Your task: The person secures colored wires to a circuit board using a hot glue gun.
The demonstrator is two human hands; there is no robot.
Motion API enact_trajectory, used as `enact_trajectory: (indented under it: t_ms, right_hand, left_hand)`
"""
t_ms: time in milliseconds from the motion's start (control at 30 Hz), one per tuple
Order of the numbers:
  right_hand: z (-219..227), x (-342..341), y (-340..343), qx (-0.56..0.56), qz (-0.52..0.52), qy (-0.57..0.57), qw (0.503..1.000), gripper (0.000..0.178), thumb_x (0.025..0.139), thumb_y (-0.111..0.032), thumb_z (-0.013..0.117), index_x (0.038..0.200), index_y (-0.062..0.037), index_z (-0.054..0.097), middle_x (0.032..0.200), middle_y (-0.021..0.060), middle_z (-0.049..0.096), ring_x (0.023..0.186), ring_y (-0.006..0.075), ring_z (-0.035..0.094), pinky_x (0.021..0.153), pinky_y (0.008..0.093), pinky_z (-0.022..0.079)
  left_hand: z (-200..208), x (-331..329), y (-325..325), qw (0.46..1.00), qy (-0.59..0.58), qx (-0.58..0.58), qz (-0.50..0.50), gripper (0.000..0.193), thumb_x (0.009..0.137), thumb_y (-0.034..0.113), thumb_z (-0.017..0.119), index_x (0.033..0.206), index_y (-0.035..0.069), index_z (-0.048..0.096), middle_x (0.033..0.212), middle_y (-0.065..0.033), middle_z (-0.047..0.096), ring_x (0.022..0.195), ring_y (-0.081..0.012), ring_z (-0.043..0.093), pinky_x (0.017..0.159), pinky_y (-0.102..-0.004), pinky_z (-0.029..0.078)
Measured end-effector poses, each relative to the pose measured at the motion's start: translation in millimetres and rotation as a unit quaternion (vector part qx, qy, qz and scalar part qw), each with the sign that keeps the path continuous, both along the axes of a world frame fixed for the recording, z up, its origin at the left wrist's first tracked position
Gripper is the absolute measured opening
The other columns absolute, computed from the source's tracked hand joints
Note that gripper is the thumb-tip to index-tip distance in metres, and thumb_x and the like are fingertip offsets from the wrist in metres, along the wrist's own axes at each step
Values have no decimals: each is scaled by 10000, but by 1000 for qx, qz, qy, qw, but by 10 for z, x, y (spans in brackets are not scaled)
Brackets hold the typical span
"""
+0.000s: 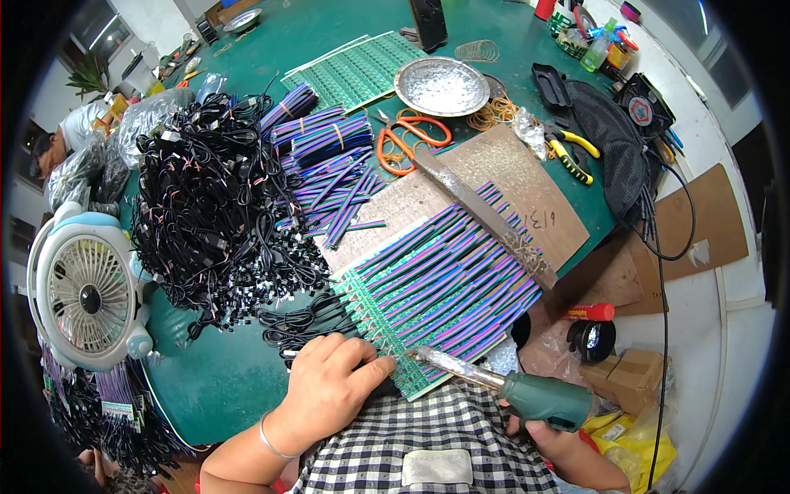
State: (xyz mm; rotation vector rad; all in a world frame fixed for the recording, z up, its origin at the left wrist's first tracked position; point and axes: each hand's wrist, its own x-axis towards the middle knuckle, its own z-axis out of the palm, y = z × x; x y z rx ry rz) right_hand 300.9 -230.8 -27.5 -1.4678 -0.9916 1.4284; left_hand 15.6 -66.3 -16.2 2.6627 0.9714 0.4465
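Note:
My right hand (543, 436) grips the green handle of a soldering iron (547, 401). The iron's metal barrel points left, its tip close to the near-left edge of a green circuit board panel (370, 317). At that same edge my left hand (333, 383) is closed, thumb and fingertips pressed together; what they pinch is too small to make out. Rows of blue, pink and black ribbon wires (461, 284) run across the panel to the right. A metal bar (485, 218) lies over their far ends. Black cables (300, 325) with small connectors lie just beyond my left hand.
A large heap of black cables (210, 198) and bundled ribbon wires (329, 136) cover the left. A fan (86, 288) stands at the left edge. Farther back are orange-handled scissors (411, 140), a metal dish (442, 86), pliers (572, 152) and more green panels (358, 70).

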Motion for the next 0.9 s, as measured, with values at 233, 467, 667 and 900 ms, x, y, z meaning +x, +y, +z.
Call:
enact_trajectory:
  t_ms: [233,467,667,900]
  right_hand:
    - [28,-25,4,2,-27,39,999,340,865,-119,686,1139,63,599,865,93,679,754,159,668,713,292,535]
    - [2,-5,-3,5,-22,24,999,326,862,-109,685,1128,61,605,843,92,682,741,157,668,705,284,534]
    - [9,-26,10,14,-37,39,998,308,866,-114,682,1111,58,610,842,91,685,734,150,670,705,283,534]
    - [-25,10,-38,17,-18,11,1000,480,901,-302,651,1181,82,585,1105,186,649,724,201,645,670,324,533]
  left_hand:
    - [12,4,7,1000,1,-3,0,209,764,152,639,957,171,715,837,25,590,745,-170,548,656,-326,438]
    - [0,-9,-4,1000,3,-3,0,210,762,156,641,958,171,715,842,24,590,749,-169,551,662,-325,439]
    - [-11,9,-4,1000,-9,9,1,197,752,155,652,939,160,712,836,27,596,739,-165,559,657,-319,435]
    - [-45,22,-17,999,-44,31,0,172,728,161,677,895,149,713,819,32,599,714,-154,551,629,-317,410]
